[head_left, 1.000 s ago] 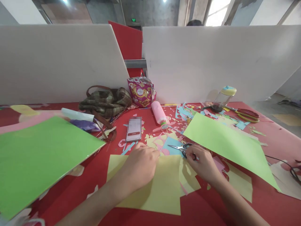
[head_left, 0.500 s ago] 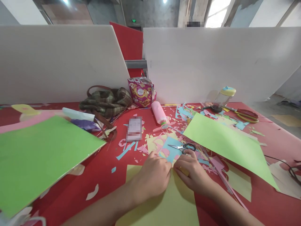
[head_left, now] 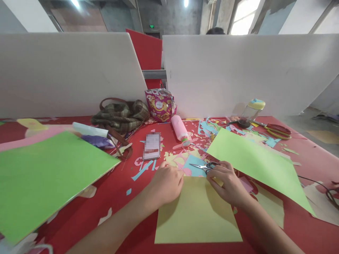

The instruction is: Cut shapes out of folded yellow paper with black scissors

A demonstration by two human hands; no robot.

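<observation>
A pale yellow sheet of paper (head_left: 198, 215) spreads out below my hands, close to the red table. My left hand (head_left: 168, 181) is closed at its upper left corner, fingertips hidden under the curled fingers. At the upper right corner, my right hand (head_left: 225, 181) pinches the paper between thumb and fingers. Just beyond the sheet's far edge, small scissors (head_left: 198, 165) lie on a light blue piece of paper (head_left: 193, 170); the right fingers partly cover their dark handles.
Paper scraps (head_left: 141, 173) litter the red table (head_left: 132, 222). A light green sheet (head_left: 254, 158) lies right, a larger green one (head_left: 53, 176) left. Farther back are a phone (head_left: 152, 144), pink bottle (head_left: 179, 128), snack bag (head_left: 160, 106), plaid bag (head_left: 124, 114), clear jar (head_left: 247, 114) and red-handled tool (head_left: 278, 129).
My hands have moved apart, the left one leftward and the right one rightward. The yellow sheet sits farther up the view, with its near edge now showing.
</observation>
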